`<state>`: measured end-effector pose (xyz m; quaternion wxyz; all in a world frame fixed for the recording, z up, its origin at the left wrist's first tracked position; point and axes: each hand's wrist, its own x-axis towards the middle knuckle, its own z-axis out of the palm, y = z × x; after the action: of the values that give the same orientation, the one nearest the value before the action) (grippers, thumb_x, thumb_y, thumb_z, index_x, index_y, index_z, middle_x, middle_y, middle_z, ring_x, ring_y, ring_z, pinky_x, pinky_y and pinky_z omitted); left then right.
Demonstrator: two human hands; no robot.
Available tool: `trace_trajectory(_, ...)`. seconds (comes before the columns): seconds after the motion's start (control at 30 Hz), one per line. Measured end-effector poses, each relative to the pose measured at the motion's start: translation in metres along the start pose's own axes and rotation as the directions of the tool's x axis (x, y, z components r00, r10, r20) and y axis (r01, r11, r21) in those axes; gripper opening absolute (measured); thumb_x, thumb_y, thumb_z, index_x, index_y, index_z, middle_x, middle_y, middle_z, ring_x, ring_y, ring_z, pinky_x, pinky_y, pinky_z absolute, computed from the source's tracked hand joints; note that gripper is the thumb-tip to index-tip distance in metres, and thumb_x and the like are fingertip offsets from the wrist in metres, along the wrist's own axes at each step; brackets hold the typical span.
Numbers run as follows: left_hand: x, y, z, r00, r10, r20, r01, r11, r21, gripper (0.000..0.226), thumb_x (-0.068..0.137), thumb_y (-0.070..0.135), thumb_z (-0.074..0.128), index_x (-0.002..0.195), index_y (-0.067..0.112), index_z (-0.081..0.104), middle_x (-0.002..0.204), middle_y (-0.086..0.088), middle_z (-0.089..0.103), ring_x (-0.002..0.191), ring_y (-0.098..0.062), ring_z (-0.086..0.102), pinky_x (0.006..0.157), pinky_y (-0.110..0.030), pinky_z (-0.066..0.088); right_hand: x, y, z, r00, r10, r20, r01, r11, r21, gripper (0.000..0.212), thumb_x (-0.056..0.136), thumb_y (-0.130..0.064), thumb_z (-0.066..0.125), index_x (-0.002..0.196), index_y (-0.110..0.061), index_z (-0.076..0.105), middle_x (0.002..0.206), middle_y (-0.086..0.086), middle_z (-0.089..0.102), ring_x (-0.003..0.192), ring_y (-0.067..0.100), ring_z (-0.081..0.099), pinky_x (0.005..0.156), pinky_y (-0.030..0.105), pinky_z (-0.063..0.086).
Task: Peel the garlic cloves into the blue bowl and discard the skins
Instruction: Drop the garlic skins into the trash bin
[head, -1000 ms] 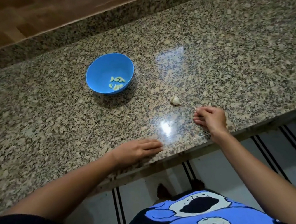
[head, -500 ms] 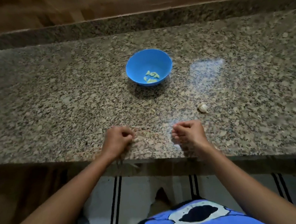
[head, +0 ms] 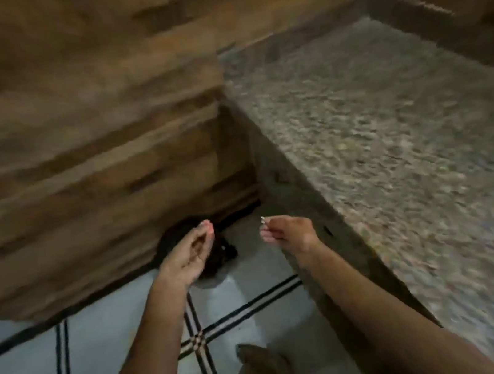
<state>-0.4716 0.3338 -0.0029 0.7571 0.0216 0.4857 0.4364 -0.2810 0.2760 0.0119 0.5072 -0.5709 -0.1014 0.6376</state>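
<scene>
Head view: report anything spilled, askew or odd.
Nothing stands out. The left hand is cupped and the right hand pinches a pale scrap above the floor; blur hides finer detail.

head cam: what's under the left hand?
A dark round container on the floor tile, by the wooden wall, probably the bin. The left hand covers its middle, so its contents are hidden. The right hand, off to the side, pinches a pale scrap.
</scene>
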Motion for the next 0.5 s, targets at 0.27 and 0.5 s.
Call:
trace_trajectory(0.27, 0.056, 0.099, -0.039, 0.992, 0.116, -0.055, -0.120, 0.989, -0.083, 0.011, 0.090, -0.007, 0.052, 0.089, -0.003, 0.063, 0.076, -0.011, 0.072, 0.081, -0.017, 0.067, 0.058, -0.022, 0.057, 0.082, 0.002, 0.101, 0.996, 0.060, -0.073, -0.062, 0.998, -0.022, 0.020, 0.087, 0.000, 0.059, 0.103, 0.012, 0.061, 0.071, 0.014, 0.062, 0.056, 0.016, 0.062, 0.051, 0.017, 0.054)
trace_trajectory(0.5, 0.095, 0.123, -0.041, 0.993, 0.092, -0.073, -0.102, 0.983, -0.151, 0.011, 0.089, -0.008, 0.052, 0.090, -0.004, 0.063, 0.076, -0.013, 0.072, 0.087, -0.019, 0.063, 0.075, -0.023, 0.053, 0.142, 0.004, 0.142, 0.993, 0.072, -0.089, -0.080, 0.993, -0.090, 0.016, 0.087, 0.001, 0.059, 0.100, 0.011, 0.061, 0.071, 0.015, 0.062, 0.061, 0.021, 0.060, 0.049, 0.018, 0.054)
